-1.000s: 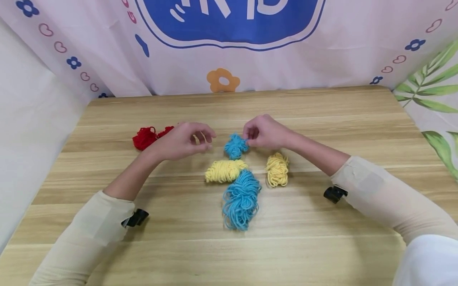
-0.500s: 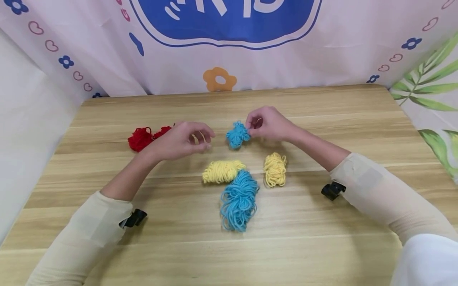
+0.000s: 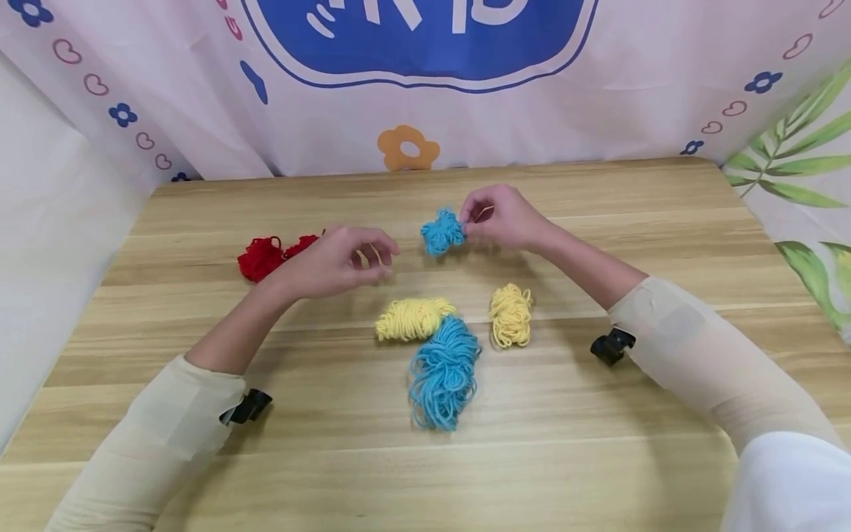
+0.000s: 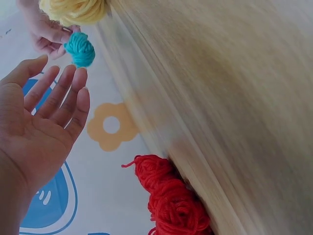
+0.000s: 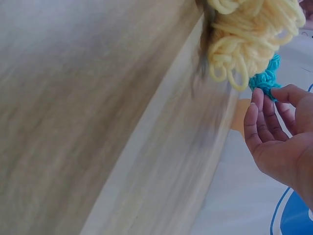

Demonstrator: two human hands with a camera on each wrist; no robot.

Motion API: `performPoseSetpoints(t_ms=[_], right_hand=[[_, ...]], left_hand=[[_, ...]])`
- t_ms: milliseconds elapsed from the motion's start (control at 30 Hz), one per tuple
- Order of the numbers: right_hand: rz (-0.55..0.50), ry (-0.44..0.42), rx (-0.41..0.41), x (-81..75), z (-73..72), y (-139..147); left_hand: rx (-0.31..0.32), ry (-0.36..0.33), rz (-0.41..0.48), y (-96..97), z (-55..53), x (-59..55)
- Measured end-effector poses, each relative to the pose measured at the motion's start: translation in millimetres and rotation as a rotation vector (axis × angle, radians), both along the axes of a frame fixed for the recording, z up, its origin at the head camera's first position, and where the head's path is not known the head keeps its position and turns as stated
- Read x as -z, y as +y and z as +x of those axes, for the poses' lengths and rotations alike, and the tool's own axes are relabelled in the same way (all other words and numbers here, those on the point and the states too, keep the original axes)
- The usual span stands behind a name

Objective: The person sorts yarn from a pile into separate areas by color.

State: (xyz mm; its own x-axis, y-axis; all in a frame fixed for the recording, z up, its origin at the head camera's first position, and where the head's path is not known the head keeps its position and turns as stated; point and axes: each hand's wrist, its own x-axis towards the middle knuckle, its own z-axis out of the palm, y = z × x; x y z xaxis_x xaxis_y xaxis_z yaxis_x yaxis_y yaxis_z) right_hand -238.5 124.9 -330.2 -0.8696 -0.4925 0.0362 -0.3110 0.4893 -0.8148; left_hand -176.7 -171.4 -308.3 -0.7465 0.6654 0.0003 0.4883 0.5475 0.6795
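Note:
Between thumb and fingers, my right hand [image 3: 508,218] pinches the right edge of a small blue yarn bundle [image 3: 442,233] toward the back of the table. The right wrist view shows the thumb and fingertips on the same blue yarn [image 5: 265,78]. My left hand [image 3: 346,258] holds nothing; its fingers are loosely bent, palm facing right, a short way left of the small blue bundle. Partly hidden behind the left wrist lies red yarn [image 3: 261,258], which shows as two lumps in the left wrist view.
Mid-table, a yellow yarn bundle [image 3: 412,319] touches a larger blue yarn skein [image 3: 444,377] in front of it. A second yellow bundle [image 3: 511,316] lies to their right. A printed curtain [image 3: 532,118] hangs behind the wooden table's [image 3: 332,480] far edge.
My right hand has moved the small blue bundle toward the back of the table, away from the yellow yarn. The left hand stays nearly in place. The head view shifted slightly.

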Motion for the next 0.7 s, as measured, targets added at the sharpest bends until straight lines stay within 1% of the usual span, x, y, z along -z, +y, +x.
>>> performPoseSetpoints(t_ms=[200, 433, 700], right_hand=[[-0.034, 0.008, 0.038, 0.6, -3.9, -1], [-0.038, 0.016, 0.07, 1.7, -8.3, -4], [-0.059, 0.003, 0.108, 4.1, -13.1, -6]], left_hand=[[0.002, 0.001, 0.006, 0.6, 1.5, -1.0], [0.002, -0.007, 0.002, 0.3, 2.1, 0.5], [0.012, 0.025, 0.004, 1.0, 3.8, -0.5]])
